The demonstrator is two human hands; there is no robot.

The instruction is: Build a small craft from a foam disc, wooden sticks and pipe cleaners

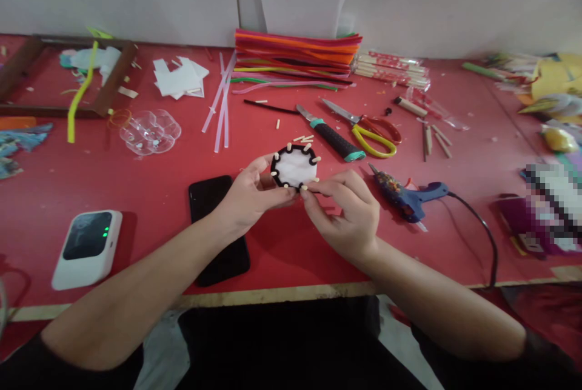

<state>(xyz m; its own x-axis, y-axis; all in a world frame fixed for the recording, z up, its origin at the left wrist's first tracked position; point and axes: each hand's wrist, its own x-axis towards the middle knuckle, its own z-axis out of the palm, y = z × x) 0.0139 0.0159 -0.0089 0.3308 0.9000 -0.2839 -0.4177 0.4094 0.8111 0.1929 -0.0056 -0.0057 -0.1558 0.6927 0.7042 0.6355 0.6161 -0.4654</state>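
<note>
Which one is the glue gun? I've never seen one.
On the red table, find the person's right hand. Just to its right lies the blue-handled glue gun. Unlike the scissors beyond it, it trails a black cord.

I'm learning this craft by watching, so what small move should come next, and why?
Probably bend the black strip around the lower-right peg. It edges most of the white disc, but the stretch by that peg looks bare. The left hand steadies the disc, and the right hand pinches at the lower rim, apparently on the strip.
</note>
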